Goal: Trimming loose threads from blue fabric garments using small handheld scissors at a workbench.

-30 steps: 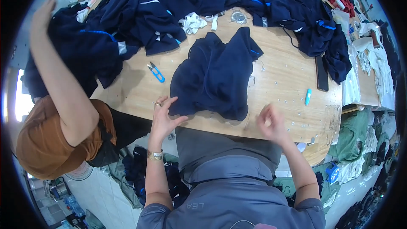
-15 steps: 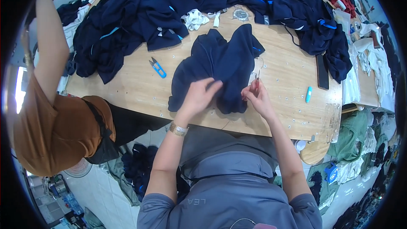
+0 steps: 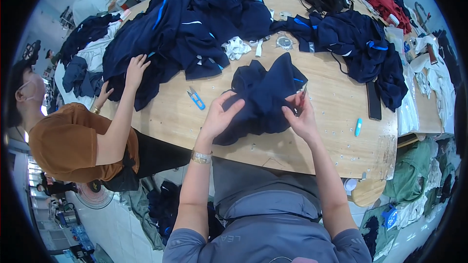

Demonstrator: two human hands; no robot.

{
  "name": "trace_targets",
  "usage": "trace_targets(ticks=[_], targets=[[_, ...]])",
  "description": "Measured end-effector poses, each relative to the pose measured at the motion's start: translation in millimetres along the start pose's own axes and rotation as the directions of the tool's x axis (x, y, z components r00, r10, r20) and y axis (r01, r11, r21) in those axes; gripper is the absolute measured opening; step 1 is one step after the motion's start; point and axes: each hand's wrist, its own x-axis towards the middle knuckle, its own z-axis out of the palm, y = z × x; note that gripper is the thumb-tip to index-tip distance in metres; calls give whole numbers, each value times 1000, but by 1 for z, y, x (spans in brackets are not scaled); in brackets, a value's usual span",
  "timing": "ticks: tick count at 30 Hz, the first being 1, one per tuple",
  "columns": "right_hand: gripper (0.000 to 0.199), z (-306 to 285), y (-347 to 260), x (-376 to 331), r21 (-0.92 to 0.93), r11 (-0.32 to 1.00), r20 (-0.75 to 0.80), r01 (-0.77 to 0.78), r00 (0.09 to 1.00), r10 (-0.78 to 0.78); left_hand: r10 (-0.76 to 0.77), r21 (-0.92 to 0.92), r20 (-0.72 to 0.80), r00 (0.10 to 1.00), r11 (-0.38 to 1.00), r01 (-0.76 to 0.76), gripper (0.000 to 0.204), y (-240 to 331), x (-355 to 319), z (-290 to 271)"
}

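A crumpled navy garment [image 3: 265, 98] with a small blue stripe lies in front of me on the table. My left hand [image 3: 220, 116] grips its left side, thumb on top of the cloth and the other fingers partly hidden. At the garment's right edge, my right hand [image 3: 302, 117] holds small red-handled thread snips [image 3: 303, 98], blades pointing up and away from me. Its fingertips are close against the cloth; whether they pinch it too I cannot tell. Blue thread snips [image 3: 196, 99] lie on the table left of the garment.
Navy clothes [image 3: 195, 24] are heaped at the far left, with another navy pile [image 3: 353, 39] at the far right. A phone [image 3: 374, 101] and a turquoise marker-like stick [image 3: 358, 127] lie to the right. A co-worker in brown [image 3: 73, 141] stands at left, hands on the heap.
The garment has been shifted and bunched between my hands. My left hand has moved from lying over the cloth to its left side. The co-worker's raised arm has come down onto the heap.
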Motion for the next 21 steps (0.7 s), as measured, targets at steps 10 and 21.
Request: trace_targets(ticks=[10,21], targets=[[22,20,-51,-24,399,669,483,-627,764,428,748,689,142,648,396,-608,26,48,-31,19],[55,21,-89,-4,405,850,584,-337,811,43,831,463,-127,542,533,-708,40,58,-35,26]])
